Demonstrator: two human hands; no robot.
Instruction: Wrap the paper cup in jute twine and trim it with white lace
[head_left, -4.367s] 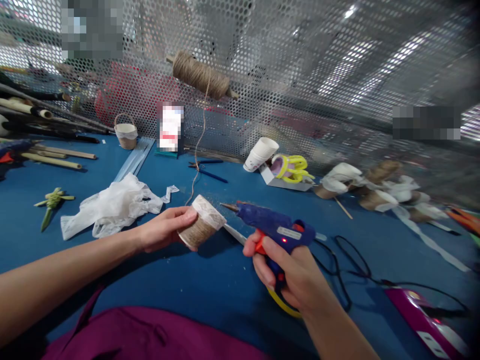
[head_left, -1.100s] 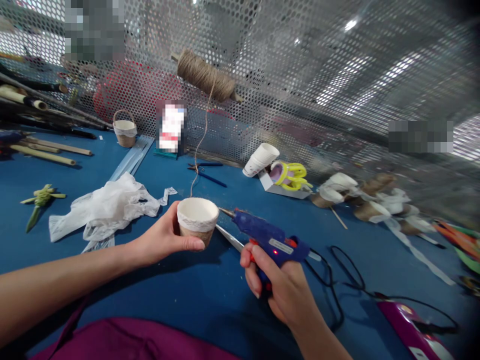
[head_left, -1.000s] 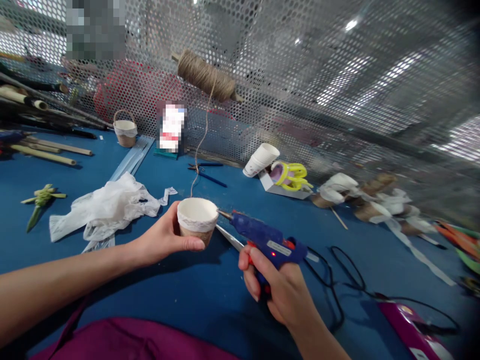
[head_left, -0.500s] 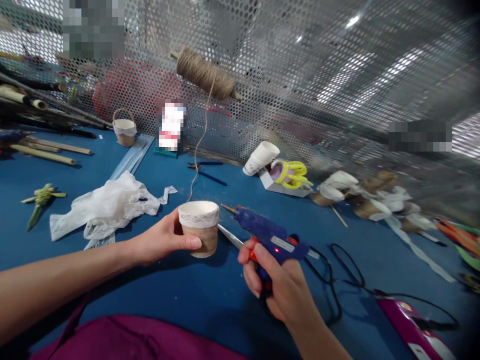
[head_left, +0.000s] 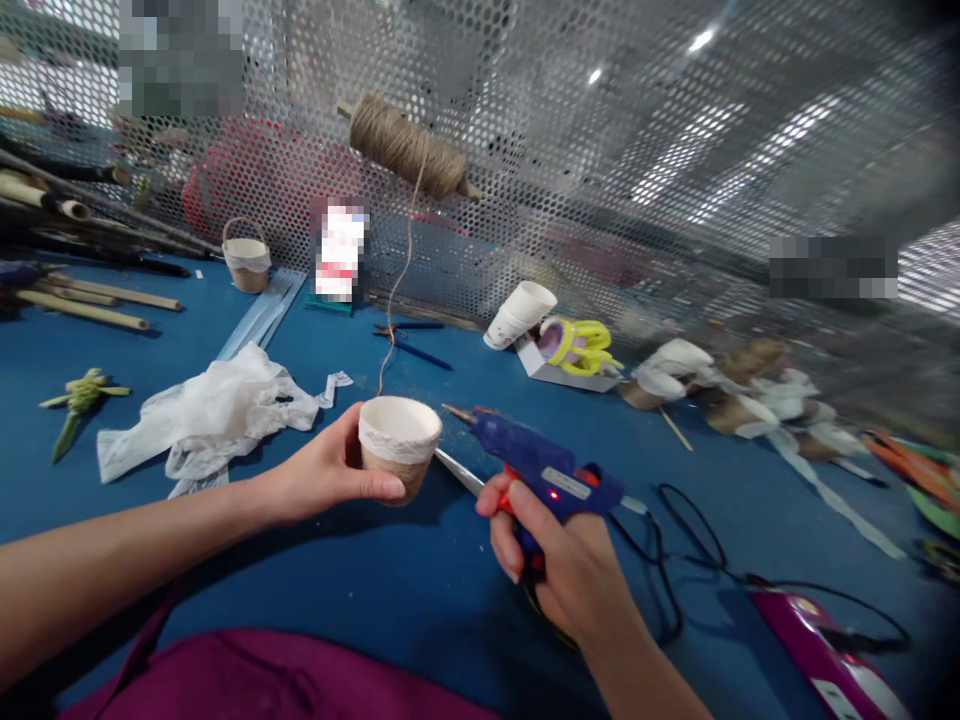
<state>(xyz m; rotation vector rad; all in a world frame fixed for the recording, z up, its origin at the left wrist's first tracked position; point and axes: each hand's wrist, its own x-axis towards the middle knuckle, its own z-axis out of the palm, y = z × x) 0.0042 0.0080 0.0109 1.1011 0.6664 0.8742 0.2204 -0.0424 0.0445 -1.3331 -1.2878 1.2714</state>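
My left hand (head_left: 334,468) is closed around a small paper cup (head_left: 400,440), wrapped in brown twine below and white lace near the rim. The cup tilts a little, so part of its white inside shows. In my right hand (head_left: 551,545) is a blue hot glue gun (head_left: 536,460) with a small red light lit. A finger lies at its orange trigger; whether it is pressed I cannot tell. The nozzle points left, close to the cup's rim but apart from it. Behind the glue gun, a scissors-like metal blade (head_left: 459,472) lies partly hidden.
A twine spool (head_left: 405,145) hangs on the mesh panel, its strand running down behind the cup. White lace (head_left: 225,410) lies left. Pliers (head_left: 412,345), stacked paper cups (head_left: 519,315) and a small basket (head_left: 247,265) stand behind. The gun's cord (head_left: 694,520) trails toward a purple power strip (head_left: 825,650).
The cup has tipped so its opening turns more toward me and its base shows less. The glue gun stays at nearly the same place beside it.
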